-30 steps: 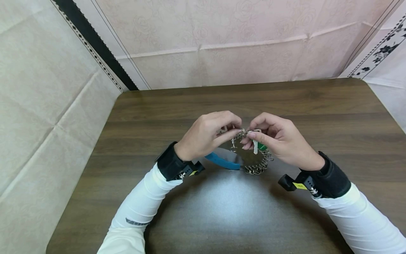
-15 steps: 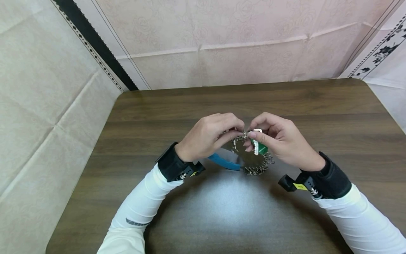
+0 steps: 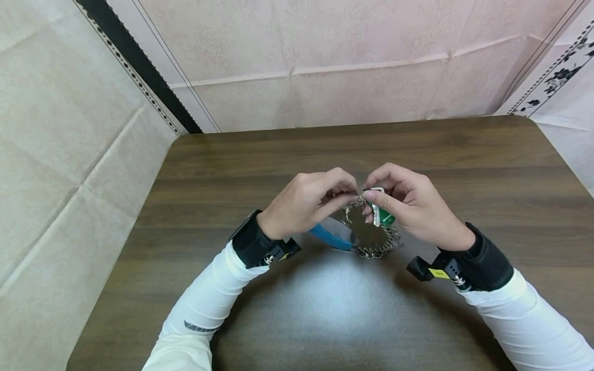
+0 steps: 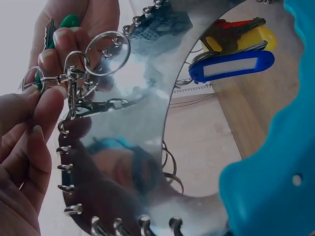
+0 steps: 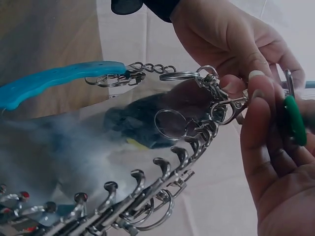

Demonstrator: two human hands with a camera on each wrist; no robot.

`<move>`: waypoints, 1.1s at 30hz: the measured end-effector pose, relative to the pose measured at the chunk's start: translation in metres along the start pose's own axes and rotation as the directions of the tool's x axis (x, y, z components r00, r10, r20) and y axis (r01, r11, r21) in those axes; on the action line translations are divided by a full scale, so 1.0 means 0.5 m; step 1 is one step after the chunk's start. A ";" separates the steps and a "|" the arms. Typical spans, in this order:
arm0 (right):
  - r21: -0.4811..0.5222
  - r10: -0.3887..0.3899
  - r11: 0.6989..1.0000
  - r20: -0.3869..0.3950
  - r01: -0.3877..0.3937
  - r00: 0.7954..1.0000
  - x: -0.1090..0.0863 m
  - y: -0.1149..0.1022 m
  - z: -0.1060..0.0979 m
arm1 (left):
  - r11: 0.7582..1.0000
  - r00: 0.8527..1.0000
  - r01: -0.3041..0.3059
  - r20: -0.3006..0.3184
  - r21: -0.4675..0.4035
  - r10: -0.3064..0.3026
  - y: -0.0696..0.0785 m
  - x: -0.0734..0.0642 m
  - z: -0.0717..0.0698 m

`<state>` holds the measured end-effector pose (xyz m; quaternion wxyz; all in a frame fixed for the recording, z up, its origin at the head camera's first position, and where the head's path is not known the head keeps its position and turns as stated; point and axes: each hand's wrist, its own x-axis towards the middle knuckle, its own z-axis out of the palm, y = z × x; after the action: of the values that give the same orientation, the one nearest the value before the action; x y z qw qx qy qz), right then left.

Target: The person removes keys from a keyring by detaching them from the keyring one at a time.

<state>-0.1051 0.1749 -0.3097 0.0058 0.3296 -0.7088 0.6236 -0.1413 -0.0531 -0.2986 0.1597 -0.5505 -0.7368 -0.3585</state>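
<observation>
A shiny metal plate [image 4: 142, 123] with small hooks along its edge and a blue grip [image 3: 329, 239] hangs below my hands. Small metal rings and snap hooks hang on its edge hooks. My left hand [image 3: 308, 201] pinches at the ring end of a snap hook [image 4: 74, 81] at the plate's edge. Close against its fingertips, my right hand [image 3: 413, 203] pinches a silver key [image 3: 376, 216] with a green key tag [image 3: 386, 218]. The same green tag [image 5: 295, 120] hangs beside the right fingers in the right wrist view. Fingertips partly hide the small joint between them.
Seen through the plate's opening are more keys, with a blue key tag [image 4: 231, 66] and a yellow key tag [image 4: 258, 42]. A wooden table [image 3: 325, 309] lies beneath, with pale patterned cloth [image 3: 352, 62] behind it.
My left hand has shifted slightly right and down, its fingertips closer to the right hand's. The green tag has swung further into view beside the key. The right hand has barely moved.
</observation>
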 end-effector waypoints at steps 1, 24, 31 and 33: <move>-0.002 0.000 1.000 -0.003 0.000 1.000 0.000 0.000 0.000 | 1.000 1.000 -0.004 -0.005 -0.001 0.004 0.000 0.001 0.001; -0.175 -0.066 0.983 -0.109 0.046 0.992 -0.001 0.003 0.002 | 0.998 0.997 -0.053 0.060 -0.025 0.055 -0.003 0.001 0.012; -0.213 -0.059 0.977 -0.149 0.026 0.987 0.006 0.002 -0.001 | 0.999 1.000 -0.022 0.020 -0.034 0.023 -0.005 0.000 0.015; -0.235 -0.075 0.971 -0.175 0.033 0.982 0.008 0.003 0.001 | 0.999 1.000 -0.012 0.015 -0.033 0.013 -0.007 0.000 0.015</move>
<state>-0.1087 0.1726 -0.3094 0.1260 0.2875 -0.7638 0.5641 -0.1430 -0.0483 -0.3053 0.1473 -0.5604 -0.7286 -0.3653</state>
